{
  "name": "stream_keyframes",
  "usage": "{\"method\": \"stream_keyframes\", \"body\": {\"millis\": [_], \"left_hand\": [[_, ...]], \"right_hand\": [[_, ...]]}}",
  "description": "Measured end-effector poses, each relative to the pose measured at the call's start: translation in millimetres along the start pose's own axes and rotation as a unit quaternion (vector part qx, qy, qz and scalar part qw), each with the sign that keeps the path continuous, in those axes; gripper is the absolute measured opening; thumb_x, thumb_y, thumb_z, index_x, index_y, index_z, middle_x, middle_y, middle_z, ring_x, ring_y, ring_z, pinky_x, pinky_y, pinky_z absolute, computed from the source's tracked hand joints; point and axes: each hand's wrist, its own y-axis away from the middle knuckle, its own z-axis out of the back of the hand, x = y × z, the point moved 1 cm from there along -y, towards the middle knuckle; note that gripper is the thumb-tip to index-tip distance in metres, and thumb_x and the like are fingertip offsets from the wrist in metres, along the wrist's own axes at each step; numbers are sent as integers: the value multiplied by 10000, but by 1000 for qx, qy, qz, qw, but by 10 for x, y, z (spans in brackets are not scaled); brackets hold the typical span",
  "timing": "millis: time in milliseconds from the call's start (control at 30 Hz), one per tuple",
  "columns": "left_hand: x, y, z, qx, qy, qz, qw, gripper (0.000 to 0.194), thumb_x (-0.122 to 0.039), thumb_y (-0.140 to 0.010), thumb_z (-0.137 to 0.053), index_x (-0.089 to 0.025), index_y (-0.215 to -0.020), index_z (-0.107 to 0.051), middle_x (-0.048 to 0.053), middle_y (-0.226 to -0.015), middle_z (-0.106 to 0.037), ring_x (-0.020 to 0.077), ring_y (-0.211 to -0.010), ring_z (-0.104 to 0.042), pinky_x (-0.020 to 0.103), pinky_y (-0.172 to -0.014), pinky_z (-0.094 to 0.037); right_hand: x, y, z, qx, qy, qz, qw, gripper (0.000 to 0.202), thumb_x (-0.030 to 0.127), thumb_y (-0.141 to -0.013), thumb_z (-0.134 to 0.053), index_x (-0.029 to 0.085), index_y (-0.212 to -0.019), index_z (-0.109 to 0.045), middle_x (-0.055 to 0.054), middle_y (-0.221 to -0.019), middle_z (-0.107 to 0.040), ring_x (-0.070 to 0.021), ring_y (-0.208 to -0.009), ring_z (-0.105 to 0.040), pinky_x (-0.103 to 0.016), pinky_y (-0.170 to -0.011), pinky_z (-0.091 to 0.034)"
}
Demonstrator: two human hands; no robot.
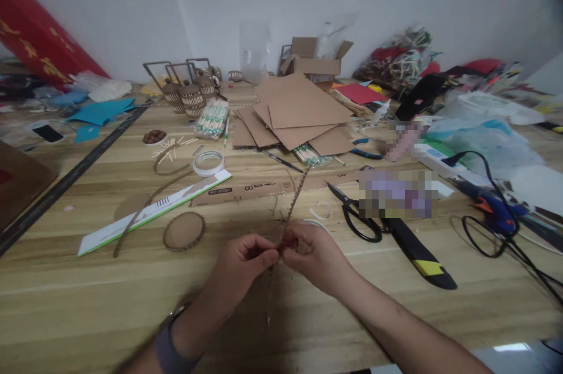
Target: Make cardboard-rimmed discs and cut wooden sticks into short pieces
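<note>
A thin corrugated cardboard strip [295, 201] stands on edge between my hands, its wavy side showing. My left hand [248, 257] pinches it with thumb and forefinger near its middle. Right beside, my right hand [310, 254] grips the same strip, fingertips almost touching the left ones. One end of the strip points away from me, the other hangs down toward the near side. To the left lies a round cardboard disc [183, 231] with a ridged rim. Black-handled scissors [360, 218] rest to the right of my hands.
Left of centre are a tape roll [208, 163], a white-and-green strip [153, 213] and a curved brown strip [132, 224]. Cardboard sheets [303, 104] are stacked behind. A sheathed knife [424, 254] and a blue glue gun [497, 213] with a looping cable lie right.
</note>
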Motion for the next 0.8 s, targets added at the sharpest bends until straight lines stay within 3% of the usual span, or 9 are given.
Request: {"method": "stream_keyframes", "body": {"millis": [267,400,467,567,667,733,800], "left_hand": [[-34,-12,3,-22,15,11,1000,221,-384,-637,-751,-176,-690,-700,-3,-653,-637,161,-655,-539,275,-639,-411],[-56,-13,10,-29,60,31,997,276,-398,-599,-804,-171,-726,-712,-7,-660,-641,153,-649,-540,268,-637,-413],[-56,-6,13,-26,97,49,994,317,-398,-585,-838,-169,-774,-727,-7,-682,-661,147,-656,-551,258,-632,-414],[-42,6,16,-11,170,79,982,383,-399,-536,-898,-167,-796,-738,-13,-675,-672,128,-643,-559,241,-624,-423],[-16,10,20,24,222,103,969,414,-376,-503,-932,-162,-808,-751,-9,-681,-683,109,-631,-569,230,-640,-444],[1,10,28,44,238,116,963,426,-356,-518,-932,-163,-854,-757,0,-704,-692,110,-639,-587,233,-648,-459],[10,13,43,51,249,125,959,448,-336,-529,-931,-161,-904,-758,4,-708,-691,114,-643,-599,232,-640,-465]], "right_hand": [[16,-25,80,14,-25,-5,1000,66,171,-644,-541,204,-597,-574,20,-642,-555,-141,-634,-522,-248,-590,-366],[18,-48,132,33,-135,-78,987,27,189,-617,-569,202,-619,-593,41,-585,-551,-118,-569,-493,-235,-548,-352],[9,-53,156,87,-275,-146,946,61,234,-623,-609,196,-669,-598,28,-600,-621,-110,-533,-524,-228,-528,-382],[-3,-64,220,134,-451,-227,853,172,257,-606,-667,189,-741,-584,-15,-646,-710,-91,-460,-555,-200,-475,-415],[-22,-97,317,81,-518,-263,810,216,227,-588,-688,204,-756,-553,-19,-681,-739,-60,-396,-530,-157,-416,-400],[-41,-124,382,20,-526,-251,812,215,238,-610,-695,217,-754,-537,-38,-801,-772,-59,-401,-538,-166,-420,-434],[-69,-149,440,-40,-506,-207,836,207,264,-641,-708,224,-746,-534,-56,-958,-779,-60,-412,-538,-197,-444,-476]]}}
